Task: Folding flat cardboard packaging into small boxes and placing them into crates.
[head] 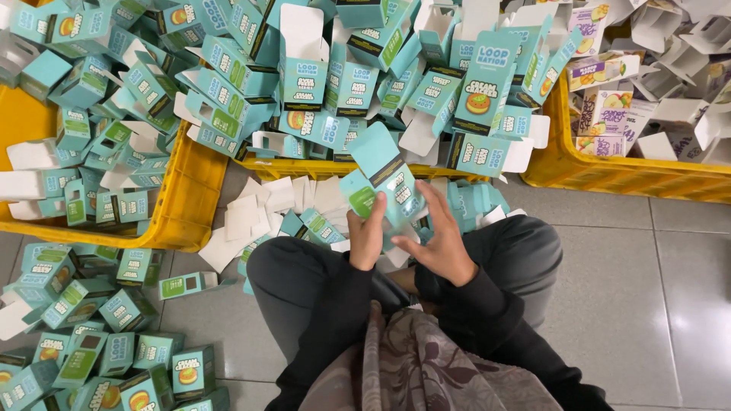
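I sit cross-legged on a tiled floor. A small teal carton with its top flap standing open is held up in front of my knees. My left hand grips its lower left side. My right hand rests against its right side, fingers spread along the panel. Flat teal and white carton blanks lie in a heap on the floor just beyond my hands.
Yellow crates at the left and centre overflow with folded teal cartons. A third yellow crate at the right holds white and purple cartons. Several more teal cartons are piled on the floor at my lower left.
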